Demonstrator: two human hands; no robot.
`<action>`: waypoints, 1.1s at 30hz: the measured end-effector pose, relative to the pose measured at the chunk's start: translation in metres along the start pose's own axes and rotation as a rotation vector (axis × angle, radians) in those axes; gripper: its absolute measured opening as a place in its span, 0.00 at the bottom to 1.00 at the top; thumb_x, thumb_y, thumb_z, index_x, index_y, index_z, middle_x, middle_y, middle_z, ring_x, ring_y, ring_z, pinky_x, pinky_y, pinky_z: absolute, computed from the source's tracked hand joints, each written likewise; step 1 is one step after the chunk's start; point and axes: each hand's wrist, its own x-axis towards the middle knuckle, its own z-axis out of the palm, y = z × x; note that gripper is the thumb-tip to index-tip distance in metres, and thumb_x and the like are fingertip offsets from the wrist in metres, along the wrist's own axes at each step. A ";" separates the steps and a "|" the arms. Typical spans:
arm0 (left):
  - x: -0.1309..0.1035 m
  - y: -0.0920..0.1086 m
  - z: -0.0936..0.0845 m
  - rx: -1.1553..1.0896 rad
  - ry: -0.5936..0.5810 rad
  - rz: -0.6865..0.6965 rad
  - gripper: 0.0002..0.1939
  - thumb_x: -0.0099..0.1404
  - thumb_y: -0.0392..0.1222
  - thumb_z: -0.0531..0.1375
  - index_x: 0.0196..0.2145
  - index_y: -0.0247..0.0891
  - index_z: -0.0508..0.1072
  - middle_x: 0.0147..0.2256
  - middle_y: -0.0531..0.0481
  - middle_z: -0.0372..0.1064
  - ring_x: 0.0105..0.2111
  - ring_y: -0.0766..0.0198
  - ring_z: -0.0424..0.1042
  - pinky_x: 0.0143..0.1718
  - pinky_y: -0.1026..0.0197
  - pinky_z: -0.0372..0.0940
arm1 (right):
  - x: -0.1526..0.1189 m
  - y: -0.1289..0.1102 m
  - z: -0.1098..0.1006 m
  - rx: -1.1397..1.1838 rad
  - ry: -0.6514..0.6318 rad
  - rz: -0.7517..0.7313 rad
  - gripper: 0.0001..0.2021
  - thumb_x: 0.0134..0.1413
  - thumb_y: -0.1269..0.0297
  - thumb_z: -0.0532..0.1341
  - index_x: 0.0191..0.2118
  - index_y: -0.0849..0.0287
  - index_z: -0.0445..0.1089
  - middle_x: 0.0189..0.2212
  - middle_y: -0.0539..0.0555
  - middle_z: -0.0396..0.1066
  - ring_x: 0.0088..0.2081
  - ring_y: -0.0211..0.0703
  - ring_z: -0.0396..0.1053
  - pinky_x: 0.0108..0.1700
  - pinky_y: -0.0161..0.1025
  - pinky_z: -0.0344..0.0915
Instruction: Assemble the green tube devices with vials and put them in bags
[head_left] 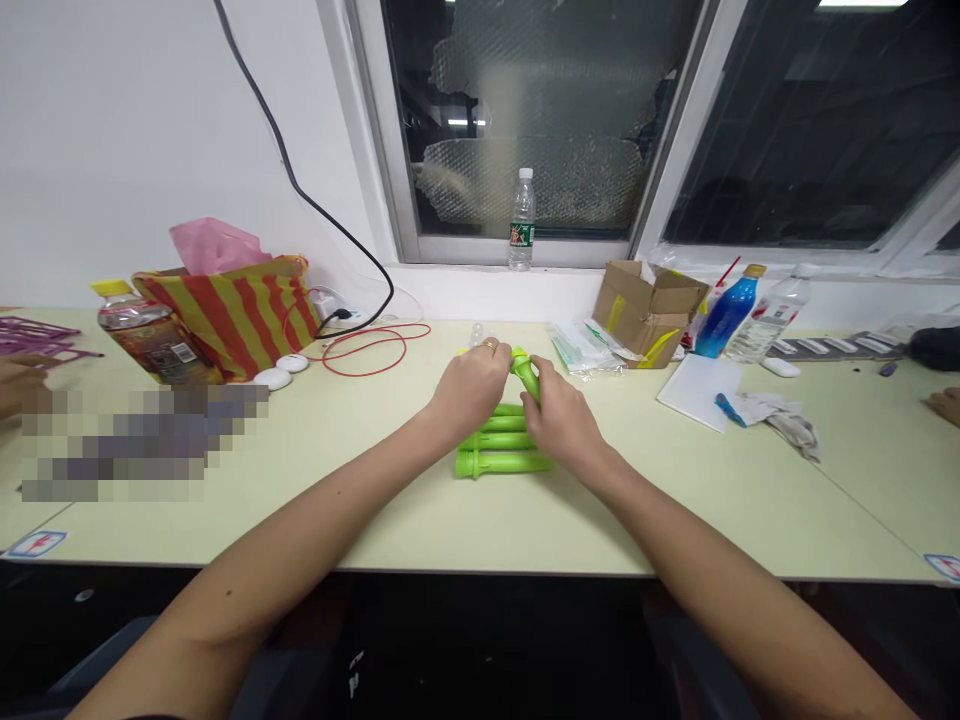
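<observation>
My right hand [566, 412] is wrapped round a bright green plastic tube [529, 378], held tilted above the table with its collared end up and to the left. My left hand [477, 388], a ring on one finger, is closed right at that end. Its fingers hide whatever is in them. A small yellow-green bit shows just past the left knuckles; I cannot tell what it belongs to. Below both hands several like green tubes [514, 462] lie side by side on the table, threaded ends to the left, partly covered by my hands.
The pale table [375, 500] runs to a window wall. At left stand a tea bottle [150, 335], a striped bag [236, 315] and red cable [367, 350]. At right are a cardboard box [649, 310], a blue bottle [731, 310] and a glove [780, 415]. Other people's hands show at both edges.
</observation>
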 end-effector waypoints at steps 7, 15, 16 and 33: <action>0.000 0.011 -0.008 0.185 -0.112 -0.018 0.10 0.64 0.29 0.49 0.40 0.31 0.68 0.30 0.40 0.70 0.28 0.52 0.74 0.27 0.58 0.60 | -0.002 -0.004 0.005 -0.100 -0.065 -0.005 0.27 0.62 0.68 0.50 0.65 0.62 0.50 0.54 0.67 0.66 0.49 0.59 0.70 0.45 0.50 0.64; 0.009 -0.020 0.006 0.139 0.060 0.197 0.11 0.66 0.39 0.50 0.31 0.34 0.69 0.25 0.45 0.69 0.23 0.58 0.70 0.21 0.60 0.47 | -0.003 -0.005 -0.002 -0.138 -0.066 -0.010 0.25 0.63 0.67 0.50 0.65 0.57 0.50 0.52 0.63 0.67 0.47 0.56 0.70 0.42 0.46 0.64; 0.009 -0.022 0.009 0.122 0.091 0.230 0.11 0.65 0.39 0.50 0.29 0.35 0.69 0.24 0.46 0.68 0.22 0.59 0.69 0.21 0.60 0.46 | -0.003 -0.007 -0.003 -0.138 -0.070 -0.007 0.25 0.63 0.67 0.50 0.65 0.57 0.50 0.52 0.63 0.67 0.46 0.55 0.70 0.42 0.45 0.63; 0.001 -0.020 0.005 -0.496 0.173 0.094 0.05 0.68 0.41 0.54 0.39 0.37 0.66 0.35 0.48 0.69 0.32 0.65 0.69 0.32 0.61 0.62 | -0.001 -0.005 -0.004 -0.260 0.040 -0.006 0.23 0.66 0.57 0.50 0.64 0.49 0.51 0.47 0.57 0.66 0.35 0.46 0.69 0.33 0.39 0.58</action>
